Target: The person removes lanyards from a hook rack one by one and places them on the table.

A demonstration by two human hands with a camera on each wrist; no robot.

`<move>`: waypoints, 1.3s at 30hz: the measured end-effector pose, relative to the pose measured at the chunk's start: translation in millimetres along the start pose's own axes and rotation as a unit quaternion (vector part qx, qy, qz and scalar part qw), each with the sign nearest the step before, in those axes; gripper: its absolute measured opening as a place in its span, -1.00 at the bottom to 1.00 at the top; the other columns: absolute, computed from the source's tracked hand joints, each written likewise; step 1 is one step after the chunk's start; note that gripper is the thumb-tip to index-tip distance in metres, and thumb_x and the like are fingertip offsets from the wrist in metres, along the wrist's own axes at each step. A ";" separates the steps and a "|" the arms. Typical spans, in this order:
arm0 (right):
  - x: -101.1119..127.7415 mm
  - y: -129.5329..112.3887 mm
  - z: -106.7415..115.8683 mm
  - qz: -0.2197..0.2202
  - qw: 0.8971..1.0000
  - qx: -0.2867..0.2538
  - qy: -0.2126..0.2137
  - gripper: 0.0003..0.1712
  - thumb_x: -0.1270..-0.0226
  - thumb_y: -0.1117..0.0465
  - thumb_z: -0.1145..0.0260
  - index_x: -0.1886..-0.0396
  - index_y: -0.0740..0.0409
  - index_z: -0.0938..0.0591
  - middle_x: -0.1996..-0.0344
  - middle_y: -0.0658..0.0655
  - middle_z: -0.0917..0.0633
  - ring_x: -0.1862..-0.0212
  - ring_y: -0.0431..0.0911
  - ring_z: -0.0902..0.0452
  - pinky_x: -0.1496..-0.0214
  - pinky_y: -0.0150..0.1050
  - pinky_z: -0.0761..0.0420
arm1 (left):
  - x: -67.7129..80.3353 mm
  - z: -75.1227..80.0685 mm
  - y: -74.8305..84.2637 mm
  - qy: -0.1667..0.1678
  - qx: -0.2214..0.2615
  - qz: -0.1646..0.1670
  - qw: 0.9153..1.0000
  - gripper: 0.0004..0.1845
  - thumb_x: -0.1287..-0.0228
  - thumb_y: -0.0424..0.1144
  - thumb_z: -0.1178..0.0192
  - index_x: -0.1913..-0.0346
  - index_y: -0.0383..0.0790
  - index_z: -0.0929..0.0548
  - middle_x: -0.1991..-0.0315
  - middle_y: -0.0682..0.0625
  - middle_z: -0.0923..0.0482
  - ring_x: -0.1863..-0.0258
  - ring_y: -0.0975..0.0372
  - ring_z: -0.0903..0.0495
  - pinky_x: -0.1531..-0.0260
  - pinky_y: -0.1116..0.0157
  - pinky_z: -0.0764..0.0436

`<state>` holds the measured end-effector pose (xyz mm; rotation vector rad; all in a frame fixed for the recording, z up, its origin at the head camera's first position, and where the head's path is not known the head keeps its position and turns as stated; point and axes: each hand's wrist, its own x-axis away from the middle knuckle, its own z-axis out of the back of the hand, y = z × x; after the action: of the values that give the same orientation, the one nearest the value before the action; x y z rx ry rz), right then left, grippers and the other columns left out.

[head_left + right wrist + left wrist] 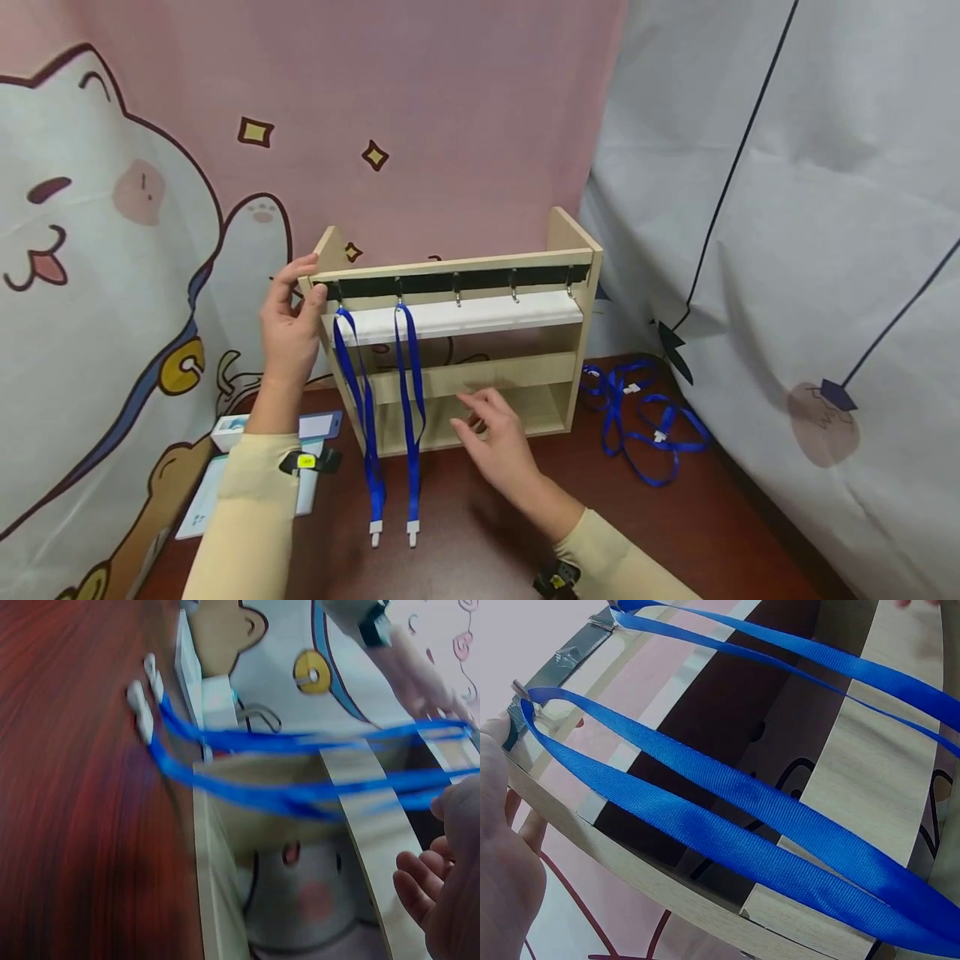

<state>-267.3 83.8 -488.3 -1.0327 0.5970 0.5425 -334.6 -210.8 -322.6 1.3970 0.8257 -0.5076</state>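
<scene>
On a dark red-brown tabletop (480, 533) before a pink cartoon backdrop, our left hand (291, 329) clasps the light plywood hook rack (480, 379) at its stiff upper corner. Two soft, limp blue lanyards (390, 417) hang from the rack's hooks. Our right hand (495, 437) hovers loosely open, holding nothing.

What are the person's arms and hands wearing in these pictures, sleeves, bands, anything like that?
Both arms wear snug, plain cream sleeves that end at the wrists, leaving the left hand and right hand bare, with no gloves or rings visible. A black strap unit sits on each wrist: the left one carries a small yellow label, the right one shows a yellowish mark, partly cut off by the frame edge.
</scene>
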 end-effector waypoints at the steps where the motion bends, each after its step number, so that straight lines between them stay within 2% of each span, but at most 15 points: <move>1: -1.2 -3.0 -7.8 0.000 1.000 0.000 -0.001 -0.56 -0.45 0.32 -0.58 -0.28 0.24 -0.78 0.01 0.09 -0.69 0.19 -0.14 -0.73 0.20 -0.06 -0.80 | -0.2 0.1 0.2 0.000 0.000 -0.001 1.000 -0.68 -0.66 -0.44 -0.22 -0.34 -0.47 -0.57 -0.50 -0.07 -0.55 -0.46 0.07 -0.46 -0.36 0.20 -0.55; 5: -6.3 -10.9 -34.1 -0.005 1.000 -0.006 0.002 -0.53 -0.47 0.31 -0.57 -0.32 0.30 -0.76 0.00 0.12 -0.69 0.17 -0.08 -0.75 0.14 -0.08 -0.80 | -1.0 0.9 -0.6 -0.001 -0.002 -0.001 1.000 -0.68 -0.67 -0.43 -0.22 -0.34 -0.48 -0.57 -0.50 -0.08 -0.55 -0.46 0.07 -0.46 -0.35 0.19 -0.57; 10: -10.7 -15.3 -55.5 -0.020 0.999 -0.017 0.022 -0.50 -0.48 0.28 -0.56 -0.35 0.32 -0.74 -0.02 0.17 -0.72 0.19 -0.08 -0.74 0.12 -0.05 -0.79 | -0.5 1.4 0.3 -0.003 -0.001 0.002 1.000 -0.68 -0.67 -0.43 -0.22 -0.34 -0.48 -0.57 -0.50 -0.09 -0.55 -0.47 0.06 -0.46 -0.35 0.19 -0.58; 15: -14.0 -21.8 -70.0 -0.051 0.998 -0.015 0.025 -0.55 -0.52 0.21 -0.55 -0.32 0.25 -0.77 -0.03 0.17 -0.73 0.20 -0.15 -0.71 0.20 -0.27 -0.73 | -0.4 1.0 1.0 -0.001 0.001 0.002 1.000 -0.68 -0.67 -0.43 -0.21 -0.34 -0.49 -0.56 -0.50 -0.08 -0.54 -0.46 0.07 -0.45 -0.36 0.18 -0.57; 21: -18.1 -28.0 -87.4 -0.062 0.998 -0.008 0.024 -0.55 -0.52 0.15 -0.57 -0.27 0.26 -0.79 -0.03 0.13 -0.71 0.19 -0.13 -0.71 0.20 -0.32 -0.71 | -4.1 3.9 -19.4 -0.001 -0.007 0.003 1.000 -0.67 -0.67 -0.44 -0.21 -0.35 -0.46 -0.56 -0.52 -0.07 -0.53 -0.48 0.06 -0.45 -0.35 0.16 -0.57; 27: -21.7 -27.9 -103.6 -0.066 0.996 0.024 0.060 -0.57 -0.44 0.10 -0.63 -0.17 0.22 -0.81 0.04 0.13 -0.71 0.26 -0.08 -0.71 0.26 -0.38 -0.64 | -6.0 7.6 -30.1 -0.001 -0.010 0.005 1.000 -0.67 -0.67 -0.38 -0.24 -0.36 -0.36 -0.61 -0.51 0.00 -0.54 -0.48 0.08 -0.45 -0.36 0.15 -0.59; 33: -26.2 -23.6 -113.2 -0.051 0.991 0.081 0.090 -0.68 -0.37 0.12 -0.67 0.01 0.18 -0.82 0.13 0.03 -0.70 0.32 -0.20 -0.67 0.25 -0.34 -0.64 | -5.7 8.0 -29.5 -0.006 -0.003 -0.004 1.000 -0.67 -0.66 -0.37 -0.26 -0.35 -0.36 -0.62 -0.51 0.00 -0.55 -0.48 0.07 -0.46 -0.35 0.16 -0.58; 39: -30.4 -19.4 -112.4 -0.041 0.991 0.070 0.109 -0.91 -0.44 0.29 -0.54 0.14 0.19 -0.86 0.20 0.01 -0.77 0.29 -0.20 -0.69 0.22 -0.32 -0.67 | -6.1 8.1 -29.8 -0.004 -0.001 -0.004 1.000 -0.67 -0.66 -0.39 -0.25 -0.35 -0.37 -0.62 -0.52 -0.02 -0.54 -0.47 0.07 -0.46 -0.35 0.16 -0.57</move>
<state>-298.4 -29.5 -498.7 -0.9857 0.7710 0.3129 -359.1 -223.8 -337.6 1.3900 0.8257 -0.5175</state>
